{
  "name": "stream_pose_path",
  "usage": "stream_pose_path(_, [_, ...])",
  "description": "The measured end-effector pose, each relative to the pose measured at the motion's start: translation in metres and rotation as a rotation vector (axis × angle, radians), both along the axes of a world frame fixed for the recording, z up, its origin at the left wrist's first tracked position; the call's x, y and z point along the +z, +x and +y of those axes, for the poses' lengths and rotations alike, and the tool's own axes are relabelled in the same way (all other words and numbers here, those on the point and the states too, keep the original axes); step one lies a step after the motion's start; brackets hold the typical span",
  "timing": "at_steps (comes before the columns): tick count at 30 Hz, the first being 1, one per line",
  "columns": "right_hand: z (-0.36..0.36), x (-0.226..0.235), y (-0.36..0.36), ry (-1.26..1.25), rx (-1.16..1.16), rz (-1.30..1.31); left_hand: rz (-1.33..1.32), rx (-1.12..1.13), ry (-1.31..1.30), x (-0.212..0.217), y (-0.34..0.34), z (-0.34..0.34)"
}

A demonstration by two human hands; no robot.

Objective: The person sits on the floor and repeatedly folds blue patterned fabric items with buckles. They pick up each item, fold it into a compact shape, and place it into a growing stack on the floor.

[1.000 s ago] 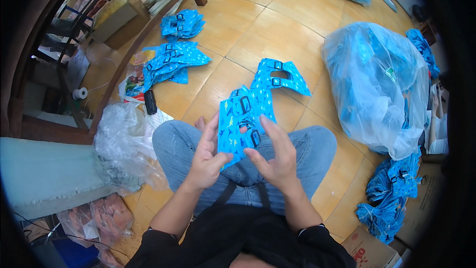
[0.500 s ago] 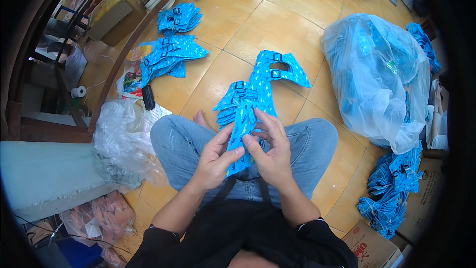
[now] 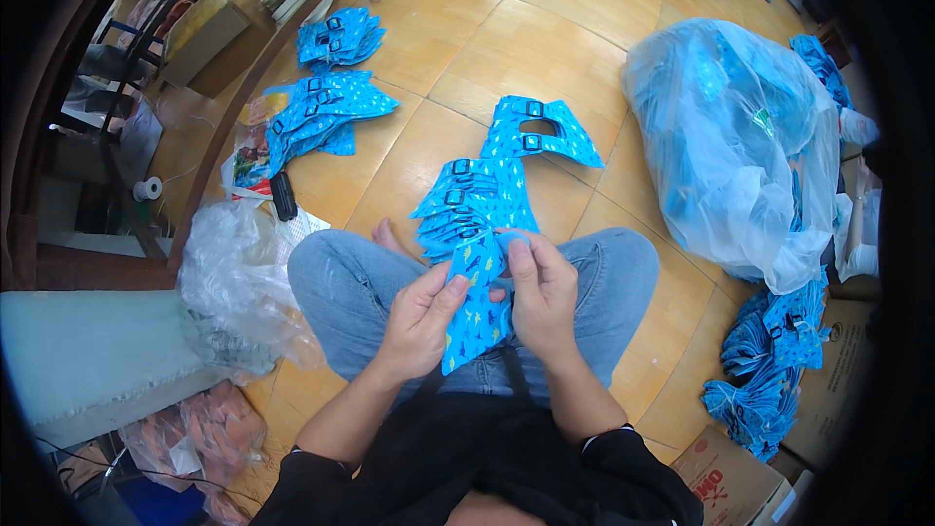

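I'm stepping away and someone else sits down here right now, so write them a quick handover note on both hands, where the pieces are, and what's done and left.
Left hand and right hand: together pinching one blue patterned fabric piece over the lap; the right pinches its top edge.
Fanned stack of the same pieces with black buckles lies on the tile floor just ahead of the knees; another piece sits beyond it.
Done, by the look of it: two piles at far left.
Left, probably: the bulging clear plastic bag and heap at right.
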State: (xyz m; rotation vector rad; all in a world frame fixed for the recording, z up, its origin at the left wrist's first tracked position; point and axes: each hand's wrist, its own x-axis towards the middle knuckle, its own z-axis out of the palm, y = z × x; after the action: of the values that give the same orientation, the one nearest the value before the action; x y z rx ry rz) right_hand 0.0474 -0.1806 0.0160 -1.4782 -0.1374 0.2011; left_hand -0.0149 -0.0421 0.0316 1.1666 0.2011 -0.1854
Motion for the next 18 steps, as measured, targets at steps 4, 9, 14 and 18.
stream_pose_path(4, [-0.005,-0.01,0.003,0.192,0.032,0.129,0.025,-0.01,-0.153,0.0,0.0,-0.003])
stream_pose_path(9, [-0.018,-0.022,0.013,0.141,0.03,0.004,0.038,0.04,-0.237,-0.001,-0.003,0.009])
stream_pose_path(14, [-0.045,-0.023,0.042,-0.407,0.006,-0.317,-0.081,0.133,-0.137,-0.001,-0.001,0.034])
stream_pose_path(18, [-0.056,-0.027,0.038,0.053,0.267,0.193,-0.175,0.138,0.043,-0.003,0.005,0.05])
